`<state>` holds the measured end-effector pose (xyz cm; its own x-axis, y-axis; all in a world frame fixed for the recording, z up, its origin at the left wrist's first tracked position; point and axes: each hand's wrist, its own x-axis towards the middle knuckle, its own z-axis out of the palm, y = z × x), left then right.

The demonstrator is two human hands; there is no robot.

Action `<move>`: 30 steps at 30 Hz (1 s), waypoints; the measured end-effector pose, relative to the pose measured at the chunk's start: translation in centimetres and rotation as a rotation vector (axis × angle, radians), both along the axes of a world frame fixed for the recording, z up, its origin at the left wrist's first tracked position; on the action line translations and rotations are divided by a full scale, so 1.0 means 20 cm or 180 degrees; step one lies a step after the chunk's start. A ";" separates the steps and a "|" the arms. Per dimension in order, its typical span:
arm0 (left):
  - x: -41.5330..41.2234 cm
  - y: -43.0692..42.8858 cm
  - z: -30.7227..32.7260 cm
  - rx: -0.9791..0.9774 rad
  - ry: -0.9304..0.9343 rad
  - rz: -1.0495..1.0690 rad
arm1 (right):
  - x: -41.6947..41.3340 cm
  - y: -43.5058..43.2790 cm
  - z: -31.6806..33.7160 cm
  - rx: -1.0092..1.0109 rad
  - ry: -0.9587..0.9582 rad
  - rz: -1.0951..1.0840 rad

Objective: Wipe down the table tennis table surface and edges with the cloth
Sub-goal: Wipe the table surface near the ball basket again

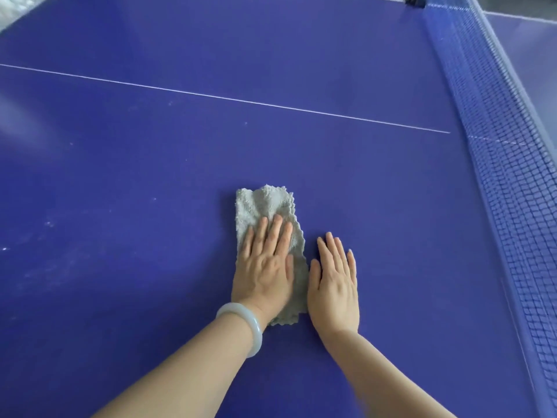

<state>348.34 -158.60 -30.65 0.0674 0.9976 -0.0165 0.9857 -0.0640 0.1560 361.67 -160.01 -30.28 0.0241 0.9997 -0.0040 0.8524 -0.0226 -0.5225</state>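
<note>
Grey fleecy cloth (269, 233) lies flat on the blue table (150, 164), well short of the net (500, 164). The left hand (265, 267) presses it, fingers straight and close together, likely for wiping pressure. The right hand (334, 282) rests flat on bare table just beside, fingers together, probably for support.

A pale, blurred area (13, 10) occupies the upper-left corner (floor or wall cannot be told). A blue mesh net (509, 176) runs down the right side, with its black clamp (415, 0) at the top edge. Lighting is diffuse.
</note>
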 end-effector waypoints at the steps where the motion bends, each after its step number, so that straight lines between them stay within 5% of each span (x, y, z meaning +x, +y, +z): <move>1: 0.05 -0.13 0.00 0.0018 -0.0039 -0.0239 | 0.01 0.00 0.01 -0.0021 0.0133 -0.0075; 5: 0.05 -0.55 0.01 -0.0076 -0.0173 -0.1374 | 0.01 0.00 0.03 -0.0082 0.0463 -0.0244; 9: -0.22 -0.42 0.05 -0.0023 0.0158 -0.2136 | 0.00 -0.01 0.05 -0.0072 0.0297 -0.0131; 12: -0.42 -0.25 0.04 -0.0024 0.0312 -0.1629 | -0.01 -0.01 0.05 -0.0070 0.0195 -0.0175; 17: -0.44 -0.20 0.03 0.0043 0.0053 0.0332 | -0.04 0.00 0.00 0.0005 -0.0600 -0.0066; 19: -0.28 -0.33 0.03 0.0091 -0.0041 0.0274 | -0.05 0.00 0.00 -0.0017 -0.0717 -0.0075; 22: -0.13 -0.56 0.01 0.0052 -0.0072 -0.0679 | -0.04 0.00 0.00 -0.0026 -0.0757 -0.0067; 26: -0.31 -0.60 0.02 0.0098 0.0012 -0.1664 | -0.04 -0.01 0.02 -0.0059 -0.0846 -0.0055; 30: -0.78 -0.43 0.02 0.0214 0.0243 -0.0658 | -0.04 -0.01 0.02 -0.0096 -0.0857 -0.0083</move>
